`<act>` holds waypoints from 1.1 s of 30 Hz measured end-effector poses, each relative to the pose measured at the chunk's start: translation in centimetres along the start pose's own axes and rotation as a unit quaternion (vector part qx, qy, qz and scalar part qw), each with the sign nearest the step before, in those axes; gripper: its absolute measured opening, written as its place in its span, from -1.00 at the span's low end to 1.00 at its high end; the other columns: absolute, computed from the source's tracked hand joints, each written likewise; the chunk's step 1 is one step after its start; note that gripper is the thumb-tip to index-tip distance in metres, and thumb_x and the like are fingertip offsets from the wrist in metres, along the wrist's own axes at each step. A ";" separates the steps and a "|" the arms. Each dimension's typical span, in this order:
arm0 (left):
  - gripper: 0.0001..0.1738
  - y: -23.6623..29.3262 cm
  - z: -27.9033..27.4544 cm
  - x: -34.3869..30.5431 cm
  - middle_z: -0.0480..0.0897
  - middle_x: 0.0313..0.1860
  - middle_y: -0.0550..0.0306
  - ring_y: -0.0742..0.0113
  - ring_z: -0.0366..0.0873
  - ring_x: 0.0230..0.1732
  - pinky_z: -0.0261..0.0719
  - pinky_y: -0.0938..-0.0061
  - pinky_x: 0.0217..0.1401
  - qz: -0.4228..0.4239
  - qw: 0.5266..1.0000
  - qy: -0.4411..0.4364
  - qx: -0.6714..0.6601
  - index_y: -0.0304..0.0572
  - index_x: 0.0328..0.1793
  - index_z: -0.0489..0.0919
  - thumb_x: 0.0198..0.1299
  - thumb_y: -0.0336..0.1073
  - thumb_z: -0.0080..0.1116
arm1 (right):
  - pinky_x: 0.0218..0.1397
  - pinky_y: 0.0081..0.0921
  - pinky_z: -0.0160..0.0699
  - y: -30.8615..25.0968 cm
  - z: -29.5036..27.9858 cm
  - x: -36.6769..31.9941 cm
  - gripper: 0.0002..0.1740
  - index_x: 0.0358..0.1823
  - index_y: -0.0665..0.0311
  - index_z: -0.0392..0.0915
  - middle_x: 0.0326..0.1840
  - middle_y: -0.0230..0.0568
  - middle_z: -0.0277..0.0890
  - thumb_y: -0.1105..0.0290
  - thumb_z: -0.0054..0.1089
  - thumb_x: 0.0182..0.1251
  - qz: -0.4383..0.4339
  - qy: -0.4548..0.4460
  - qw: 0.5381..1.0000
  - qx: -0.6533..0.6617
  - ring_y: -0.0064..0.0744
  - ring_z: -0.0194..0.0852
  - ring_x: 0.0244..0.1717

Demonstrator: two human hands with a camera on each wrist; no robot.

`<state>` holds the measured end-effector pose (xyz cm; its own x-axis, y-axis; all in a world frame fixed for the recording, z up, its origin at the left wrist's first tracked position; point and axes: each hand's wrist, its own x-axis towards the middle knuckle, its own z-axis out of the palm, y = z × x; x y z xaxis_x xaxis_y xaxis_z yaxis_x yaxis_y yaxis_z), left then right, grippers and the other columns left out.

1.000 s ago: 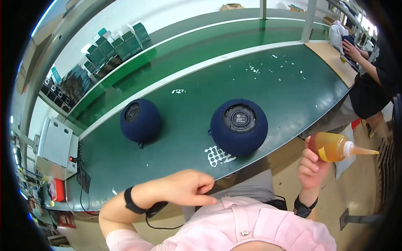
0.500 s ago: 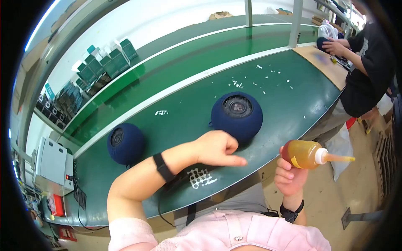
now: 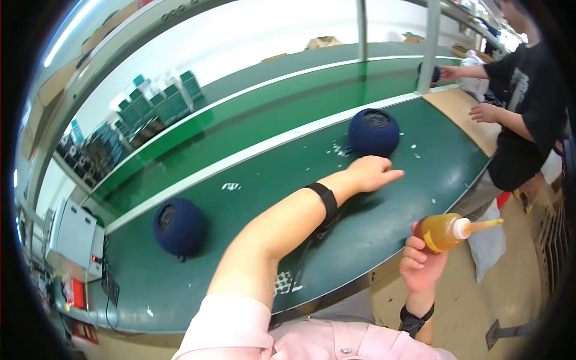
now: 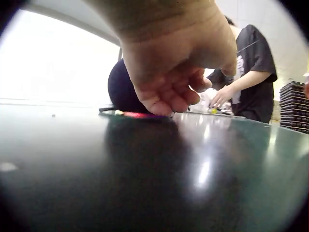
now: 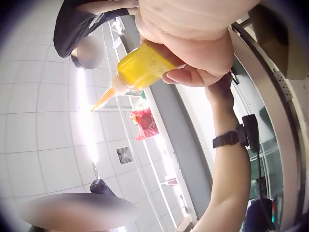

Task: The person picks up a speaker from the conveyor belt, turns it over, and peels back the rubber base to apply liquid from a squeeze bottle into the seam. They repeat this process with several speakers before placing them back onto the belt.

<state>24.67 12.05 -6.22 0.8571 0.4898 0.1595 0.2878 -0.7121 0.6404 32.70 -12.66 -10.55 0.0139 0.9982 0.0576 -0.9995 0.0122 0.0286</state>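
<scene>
My left hand (image 3: 371, 174) reaches far over the table, its knuckle side right at the near side of a dark blue ball-shaped speaker (image 3: 372, 133) with a round black panel on top. In the left wrist view its fingers (image 4: 166, 94) curl in low over the tabletop, with the speaker (image 4: 123, 89) partly hidden behind them. My right hand (image 3: 423, 269) grips a squeeze bottle (image 3: 443, 233) of amber liquid beyond the table's front edge. The bottle lies on its side in the grip, its long nozzle pointing right. A second blue speaker (image 3: 179, 229) sits at the left.
The green table (image 3: 240, 222) carries white scraps, including a perforated piece (image 3: 287, 282) near the front edge. A grey machine (image 3: 75, 240) stands at the left end and a metal post (image 3: 428, 51) at the back. Another person (image 3: 525, 102) in black stands by a brown board (image 3: 465, 117) at right.
The nearer-right speaker has moved away across the table, my left hand following behind it with the arm stretched out. The bottle stays in my right hand. The other person's arm now extends over the back strip.
</scene>
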 end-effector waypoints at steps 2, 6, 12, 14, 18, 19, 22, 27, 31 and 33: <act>-0.43 3.2 -1.5 -4.1 0.58 -0.45 -0.19 -0.10 0.54 -0.35 0.47 0.17 -0.27 0.013 1.000 -0.008 0.013 -0.28 -0.41 0.55 0.22 0.17 -0.02 | -0.47 -0.59 0.30 0.2 -0.3 0.1 -0.28 0.28 0.35 0.26 -0.28 -0.19 0.35 -0.10 -0.15 0.29 -0.011 0.004 1.000 -0.018 -0.47 0.24 -0.48; -0.56 7.7 -5.1 -15.1 0.51 -0.52 -0.12 -0.12 0.49 -0.39 0.43 0.13 -0.30 0.047 0.998 -0.011 0.039 -0.26 -0.51 0.45 0.17 0.00 0.10 | -0.50 -0.59 0.28 1.7 -0.5 0.9 -0.29 0.30 0.35 0.23 -0.28 -0.18 0.34 -0.08 -0.16 0.31 0.034 0.008 0.999 -0.037 -0.47 0.21 -0.50; -0.75 7.2 -11.7 -29.2 0.55 -0.41 0.03 0.06 0.52 -0.32 0.47 0.32 -0.26 -0.050 0.985 0.129 0.101 -0.20 -0.38 0.53 0.00 -0.20 0.33 | -0.54 -0.60 0.24 5.5 -0.2 2.7 -0.28 0.30 0.32 0.23 -0.27 -0.18 0.35 -0.10 -0.14 0.31 0.110 0.023 0.991 -0.073 -0.49 0.17 -0.52; -0.83 5.6 -14.0 -32.9 0.54 -0.44 0.17 0.38 0.50 -0.39 0.46 0.52 -0.31 -0.152 0.947 0.267 0.095 -0.24 -0.37 0.54 0.01 -0.35 0.30 | -0.53 -0.61 0.24 6.7 0.1 3.0 -0.27 0.29 0.31 0.24 -0.28 -0.20 0.35 -0.13 -0.13 0.31 0.121 0.038 0.989 -0.079 -0.49 0.16 -0.52; -0.82 -1.4 -18.7 -39.1 0.64 -0.46 0.06 0.30 0.60 -0.41 0.53 0.46 -0.31 -0.317 0.805 0.472 0.168 -0.27 -0.33 0.60 0.04 -0.30 0.23 | -0.53 -0.62 0.23 8.9 0.8 3.6 -0.27 0.26 0.29 0.27 -0.28 -0.22 0.34 -0.18 -0.15 0.30 0.141 0.059 0.984 -0.094 -0.50 0.16 -0.52; -0.80 -2.5 -19.5 -39.9 0.65 -0.44 0.05 0.31 0.61 -0.38 0.55 0.46 -0.27 -0.343 0.800 0.473 0.132 -0.28 -0.32 0.61 0.01 -0.28 0.24 | -0.53 -0.62 0.23 9.6 1.1 3.6 -0.27 0.24 0.28 0.29 -0.29 -0.22 0.34 -0.20 -0.16 0.30 0.140 0.076 0.981 -0.111 -0.50 0.17 -0.52; -0.77 -5.0 -21.0 -40.6 0.65 -0.42 0.05 0.32 0.61 -0.36 0.55 0.46 -0.24 -0.335 0.840 0.397 0.153 -0.28 -0.32 0.61 -0.03 -0.26 0.28 | -0.53 -0.62 0.23 10.9 1.5 3.9 -0.28 0.19 0.26 0.33 -0.31 -0.23 0.34 -0.23 -0.19 0.30 0.148 0.094 0.975 -0.137 -0.51 0.17 -0.52; -0.70 -4.5 -22.1 -38.7 0.65 -0.41 -0.05 0.09 0.62 -0.35 0.57 0.34 -0.23 -0.297 0.869 0.261 0.297 -0.27 -0.22 0.55 -0.19 -0.47 0.18 | -0.54 -0.61 0.24 12.5 2.1 3.5 -0.29 0.14 0.25 0.36 -0.33 -0.24 0.36 -0.25 -0.22 0.31 0.157 0.123 0.968 -0.151 -0.51 0.16 -0.53; -0.68 -5.1 -23.0 -38.5 0.63 -0.47 -0.03 0.03 0.61 -0.36 0.56 0.25 -0.26 -0.250 0.876 0.197 0.363 -0.25 -0.21 0.51 -0.22 -0.51 0.11 | -0.55 -0.62 0.23 12.7 2.4 3.2 -0.30 0.12 0.24 0.37 -0.35 -0.24 0.36 -0.24 -0.25 0.32 0.159 0.130 0.963 -0.173 -0.50 0.19 -0.53; -0.69 -5.7 -22.9 -38.1 0.62 -0.49 -0.02 0.06 0.61 -0.40 0.55 0.28 -0.29 -0.239 0.863 0.187 0.403 -0.26 -0.23 0.47 -0.22 -0.52 0.11 | -0.55 -0.62 0.22 12.7 2.2 3.1 -0.31 0.12 0.23 0.37 -0.35 -0.24 0.36 -0.24 -0.26 0.32 0.155 0.127 0.962 -0.183 -0.49 0.20 -0.53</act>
<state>-19.43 8.99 1.24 0.4028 0.8456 0.3504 0.9038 -0.4279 -0.0064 20.11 -9.58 -7.83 -0.2467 0.9389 -0.2401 -0.8979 -0.3147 -0.3077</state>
